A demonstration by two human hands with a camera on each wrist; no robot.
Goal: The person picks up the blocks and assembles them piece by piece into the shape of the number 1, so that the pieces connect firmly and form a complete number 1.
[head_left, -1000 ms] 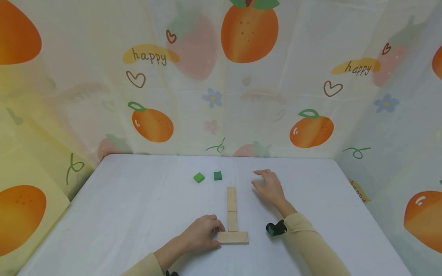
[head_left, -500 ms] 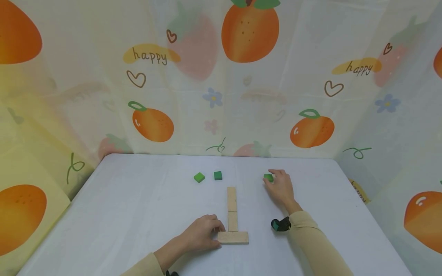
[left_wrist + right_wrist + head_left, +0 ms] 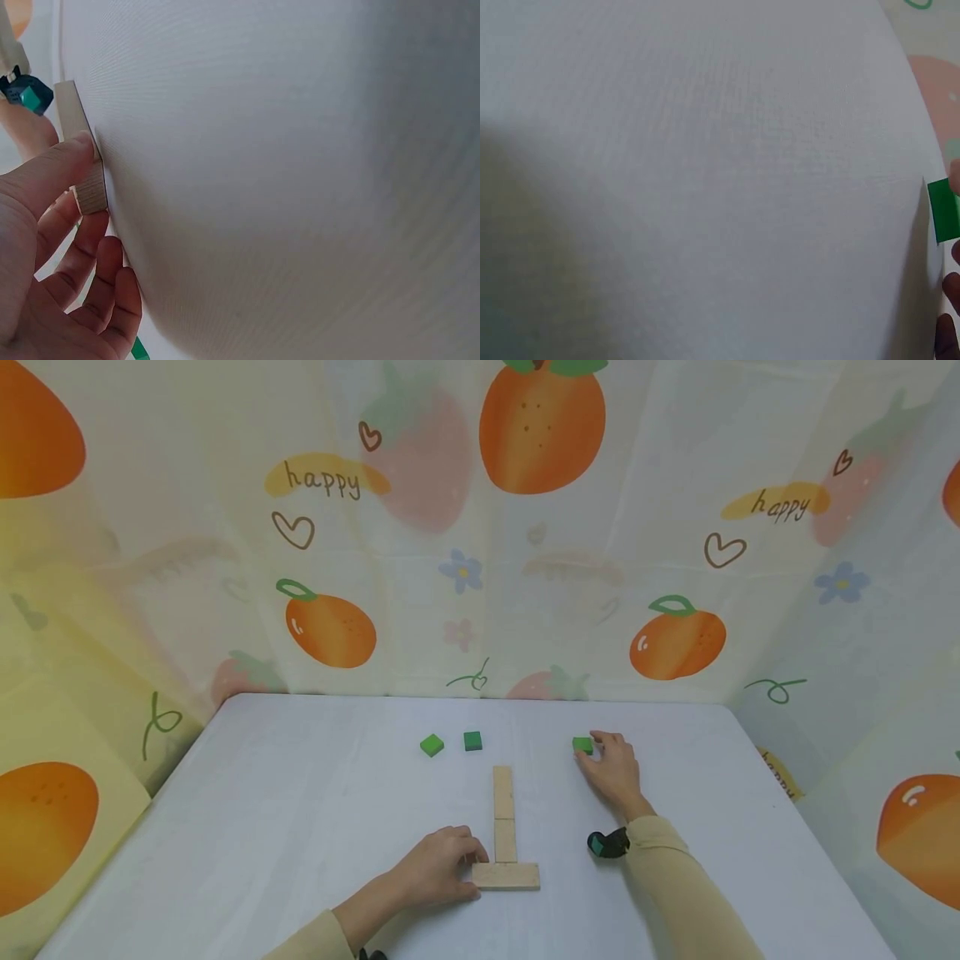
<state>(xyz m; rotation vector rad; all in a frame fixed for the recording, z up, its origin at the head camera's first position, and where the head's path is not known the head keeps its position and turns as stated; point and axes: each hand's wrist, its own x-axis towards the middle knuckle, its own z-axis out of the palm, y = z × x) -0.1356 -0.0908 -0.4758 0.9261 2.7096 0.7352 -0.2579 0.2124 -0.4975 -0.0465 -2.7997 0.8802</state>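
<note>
In the head view, my left hand (image 3: pixel 442 867) holds the left end of a flat wooden block (image 3: pixel 507 877) lying crosswise. In the left wrist view the thumb presses along that wooden block (image 3: pixel 75 112), with fingers on its other side. From its far edge run two more wooden blocks, a shorter one (image 3: pixel 506 841) and a farther one (image 3: pixel 502 792), end to end. My right hand (image 3: pixel 613 768) pinches a small green block (image 3: pixel 582 744) on the right, thumb in front, index finger behind. The right wrist view shows this green block (image 3: pixel 943 210) between thumb and fingertip, most of the hand out of frame.
A bright green block (image 3: pixel 432 745), turned cornerwise, and a darker green block (image 3: pixel 472 741) sit beyond the wooden blocks. Everything rests on a white-covered table (image 3: pixel 300 793). A fruit-print curtain (image 3: pixel 525 543) hangs behind and along both sides.
My right hand has drawn back to the right, bringing the small green block into sight between its fingers; over the last half second it shifts only slightly. The left hand and wooden blocks stay put.
</note>
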